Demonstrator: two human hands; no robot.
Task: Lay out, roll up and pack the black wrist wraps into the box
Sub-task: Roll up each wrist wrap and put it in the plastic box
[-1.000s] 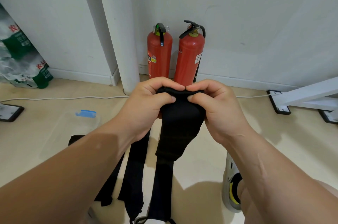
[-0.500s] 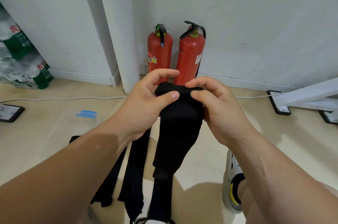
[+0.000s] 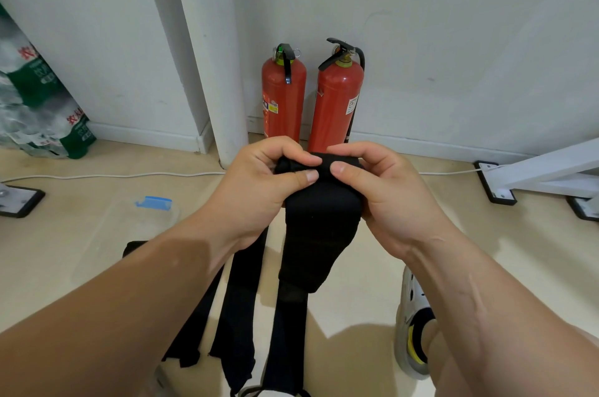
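- The left hand point(image 3: 259, 189) and right hand point(image 3: 382, 195) meet thumb to thumb, curled fingers and thumbs pinching the folded top end of a black wrist wrap point(image 3: 319, 228).
- From that pinch the wrap hangs below both hands, broad at first, then narrowing to a strap near the bottom edge.
- More black wraps point(image 3: 240, 299) lie flat on the floor just left of it, partly under the left forearm.
- A clear box point(image 3: 142, 228) sits on the floor farther left.
- Two red fire extinguishers point(image 3: 283, 98) stand at the wall beyond.
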